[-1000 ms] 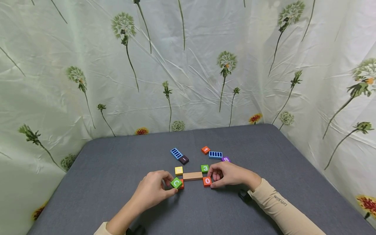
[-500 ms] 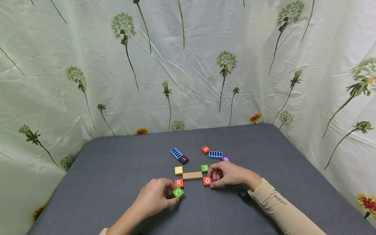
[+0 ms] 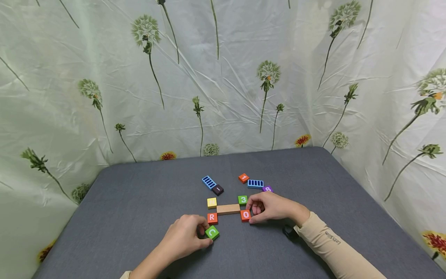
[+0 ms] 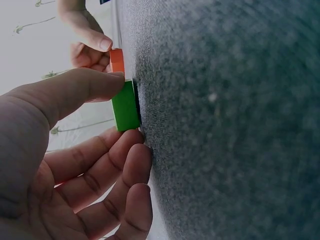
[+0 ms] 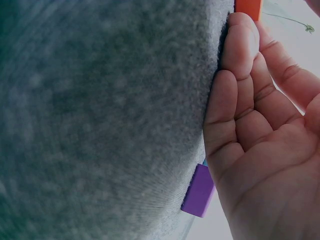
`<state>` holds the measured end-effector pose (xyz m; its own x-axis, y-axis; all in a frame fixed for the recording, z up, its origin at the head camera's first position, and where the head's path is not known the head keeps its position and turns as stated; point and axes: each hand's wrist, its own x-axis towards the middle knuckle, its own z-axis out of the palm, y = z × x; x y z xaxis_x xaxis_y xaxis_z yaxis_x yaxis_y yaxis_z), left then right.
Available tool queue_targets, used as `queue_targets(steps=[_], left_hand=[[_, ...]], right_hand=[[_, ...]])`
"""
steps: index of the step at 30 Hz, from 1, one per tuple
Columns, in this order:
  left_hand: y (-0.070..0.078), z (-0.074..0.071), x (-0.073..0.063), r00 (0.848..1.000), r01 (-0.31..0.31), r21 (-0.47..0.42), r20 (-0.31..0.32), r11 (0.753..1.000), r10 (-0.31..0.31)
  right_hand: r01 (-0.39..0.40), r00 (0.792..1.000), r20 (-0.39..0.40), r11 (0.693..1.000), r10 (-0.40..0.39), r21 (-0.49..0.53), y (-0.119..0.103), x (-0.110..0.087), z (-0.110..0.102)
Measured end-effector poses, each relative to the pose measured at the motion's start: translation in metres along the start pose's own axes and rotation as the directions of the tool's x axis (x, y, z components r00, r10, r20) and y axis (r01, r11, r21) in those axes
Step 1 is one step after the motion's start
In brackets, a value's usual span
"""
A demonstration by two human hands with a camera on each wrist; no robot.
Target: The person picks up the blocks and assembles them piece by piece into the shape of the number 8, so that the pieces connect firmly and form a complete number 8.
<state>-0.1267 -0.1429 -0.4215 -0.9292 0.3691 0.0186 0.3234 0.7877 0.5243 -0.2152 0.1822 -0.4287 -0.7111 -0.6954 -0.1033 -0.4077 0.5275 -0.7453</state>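
My left hand pinches a green block marked C between thumb and fingers. In the left wrist view this green block is held edge-on, close over the cloth, with the other fingers curled beside it. Just behind it in the head view lies an orange-red R block. My right hand grips the orange-red 0 block at its right edge, thumb at the near corner and a finger at the far one. A plain wooden bar spans between the R and 0 blocks, with a yellow block and a green 3 block behind.
Farther back lie two blue slotted pieces, a dark block, an orange-red 1 block and a purple block. Grey cloth covers the table; a flowered curtain hangs behind it.
My left hand has moved the green C block toward me, from over the R block to in front of it, uncovering the R. My right hand has stayed in place.
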Motion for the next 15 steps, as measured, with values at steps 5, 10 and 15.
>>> queue_targets(steps=[5, 10, 15], left_hand=[[0.0009, 0.0, 0.0, 1.0, 0.007, 0.007, 0.005, 1.0, -0.007], [0.0007, -0.0002, 0.0006, 1.0, 0.004, 0.018, 0.007, 1.0, -0.004], [0.0013, 0.0019, 0.0011, 1.0, -0.001, 0.036, -0.022, 0.999, 0.002]], right_hand=[[0.001, 1.0, 0.0, 1.0, -0.001, 0.002, -0.0002, -0.0004, -0.0002], [-0.001, 1.0, 0.003, 1.0, 0.001, 0.0, 0.0001, -0.0003, 0.0001], [-0.004, 1.0, 0.005, 1.0, 0.004, 0.005, 0.0001, -0.0001, 0.0]])
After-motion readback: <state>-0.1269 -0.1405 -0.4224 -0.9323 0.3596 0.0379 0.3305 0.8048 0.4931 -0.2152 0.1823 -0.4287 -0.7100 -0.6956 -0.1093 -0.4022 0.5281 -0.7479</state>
